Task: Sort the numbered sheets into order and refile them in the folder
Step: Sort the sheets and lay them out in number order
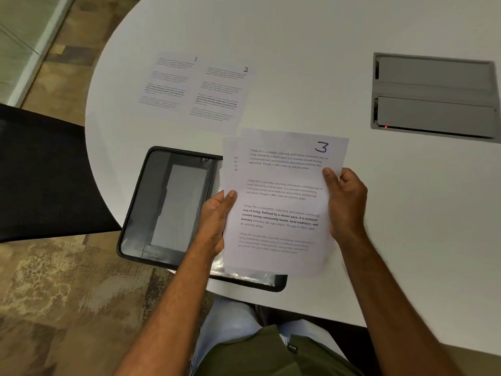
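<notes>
head view: both hands hold sheet 3 [282, 202] over the open folder [168, 204], left hand [217, 213] and right hand [344, 202] pinching its sides. sheets 1 [165, 82] and 2 [219, 96] lie far on the table [298, 36], so 3 likely goes right of them.

Sheet 1 [165, 81] left of sheet 2 [219, 97] (overlapping); folder [162, 202] nearer.

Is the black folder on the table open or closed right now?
Open. The folder lies flat on the table, clear inner pockets facing up.
</notes>
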A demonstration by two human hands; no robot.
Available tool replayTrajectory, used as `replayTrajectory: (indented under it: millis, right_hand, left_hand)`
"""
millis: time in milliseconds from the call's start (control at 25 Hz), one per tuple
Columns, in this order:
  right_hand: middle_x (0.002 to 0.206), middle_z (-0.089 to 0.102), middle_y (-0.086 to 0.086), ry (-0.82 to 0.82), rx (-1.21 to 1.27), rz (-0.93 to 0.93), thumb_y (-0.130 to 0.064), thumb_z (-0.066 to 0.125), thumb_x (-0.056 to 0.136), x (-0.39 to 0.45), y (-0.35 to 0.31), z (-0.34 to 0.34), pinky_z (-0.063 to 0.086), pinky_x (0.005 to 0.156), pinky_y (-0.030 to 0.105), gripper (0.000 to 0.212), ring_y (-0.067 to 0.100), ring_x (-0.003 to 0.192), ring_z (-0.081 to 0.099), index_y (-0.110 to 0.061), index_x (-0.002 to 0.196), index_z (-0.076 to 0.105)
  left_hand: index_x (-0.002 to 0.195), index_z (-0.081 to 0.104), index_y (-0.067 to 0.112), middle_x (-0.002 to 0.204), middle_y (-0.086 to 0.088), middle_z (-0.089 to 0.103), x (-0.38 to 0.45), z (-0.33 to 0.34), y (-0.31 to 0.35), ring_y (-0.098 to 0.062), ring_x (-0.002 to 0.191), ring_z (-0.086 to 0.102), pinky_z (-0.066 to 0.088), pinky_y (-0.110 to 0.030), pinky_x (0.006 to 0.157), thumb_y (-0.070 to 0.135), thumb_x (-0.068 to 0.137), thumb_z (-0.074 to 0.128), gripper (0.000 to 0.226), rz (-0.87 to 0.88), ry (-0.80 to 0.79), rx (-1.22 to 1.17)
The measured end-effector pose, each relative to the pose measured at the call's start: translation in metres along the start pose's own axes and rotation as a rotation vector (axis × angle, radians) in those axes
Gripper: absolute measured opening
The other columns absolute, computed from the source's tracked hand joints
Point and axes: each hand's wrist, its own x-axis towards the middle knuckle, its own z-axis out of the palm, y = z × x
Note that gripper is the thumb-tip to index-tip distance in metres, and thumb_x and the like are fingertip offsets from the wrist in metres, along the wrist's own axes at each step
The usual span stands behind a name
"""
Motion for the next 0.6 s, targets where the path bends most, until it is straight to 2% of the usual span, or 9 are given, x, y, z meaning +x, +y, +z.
replayTrajectory:
  millis: [160,360,440,520,600]
  right_hand:
    - [0.082,0.072,-0.005,0.001,-0.042,0.03,-0.026,0.063,0.104,0.005,0.005,0.01,0.052,0.06,0.02,0.024,0.003,0.064,0.06,-0.014,0.084,0.066]
    - [0.092,0.075,-0.006,0.029,-0.026,0.079,-0.031,0.053,0.109,0.009,0.008,0.025,0.055,0.064,0.019,0.026,0.003,0.074,0.068,-0.017,0.097,0.071]
    - [0.089,0.075,-0.007,-0.013,0.008,0.081,-0.029,0.058,0.106,0.01,0.006,0.033,0.055,0.067,0.02,0.022,0.004,0.075,0.067,-0.017,0.093,0.071]
    - [0.09,0.078,-0.001,-0.12,0.01,0.089,-0.025,0.071,0.098,0.008,0.006,0.04,0.057,0.069,0.023,0.012,0.009,0.078,0.07,-0.014,0.092,0.072]
    - [0.089,0.079,0.004,-0.191,-0.042,0.122,-0.022,0.078,0.092,0.008,0.012,0.047,0.059,0.069,0.027,0.012,0.014,0.077,0.071,-0.012,0.088,0.072]
  left_hand:
    - [0.125,0.067,0.01,0.118,-0.017,0.075,0.006,-0.009,0.006,-0.035,0.1,0.075,0.065,-0.046,0.08,0.012,0.102,0.062,0.024,0.003,0.012,0.011]
    - [0.13,0.066,0.007,0.116,-0.017,0.076,0.028,-0.016,0.018,-0.035,0.099,0.076,0.065,-0.043,0.076,0.012,0.099,0.067,0.032,0.03,0.051,0.034]
    - [0.127,0.068,0.008,0.114,-0.017,0.077,0.036,-0.021,0.024,-0.033,0.098,0.076,0.065,-0.044,0.077,0.012,0.098,0.067,0.029,0.038,0.093,0.029]
    - [0.121,0.071,0.01,0.113,-0.017,0.077,0.045,-0.026,0.031,-0.032,0.097,0.076,0.064,-0.047,0.083,0.012,0.099,0.067,0.023,0.052,0.133,-0.003]
    - [0.119,0.072,0.011,0.115,-0.017,0.077,0.054,-0.032,0.037,-0.032,0.1,0.075,0.061,-0.049,0.09,0.012,0.1,0.067,0.02,0.076,0.163,-0.038]
